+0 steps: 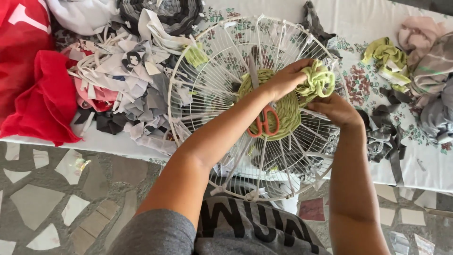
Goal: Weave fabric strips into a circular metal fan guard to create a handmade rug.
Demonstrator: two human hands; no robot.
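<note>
A round white wire fan guard rests on the cloth-covered table, its near rim hanging over the table edge. A woven disc of yellow-green fabric strips fills its centre. Orange-handled scissors lie on the disc. My left hand reaches across the disc and grips a bunched yellow-green fabric strip at the disc's right edge. My right hand sits just below that bunch, against the guard's wires, fingers curled on the strip's lower end.
A heap of white, grey and black fabric strips lies left of the guard, beside red cloth. Green, pink and grey rags lie at the right. Dark grey strips hang near my right wrist. Mosaic floor shows below.
</note>
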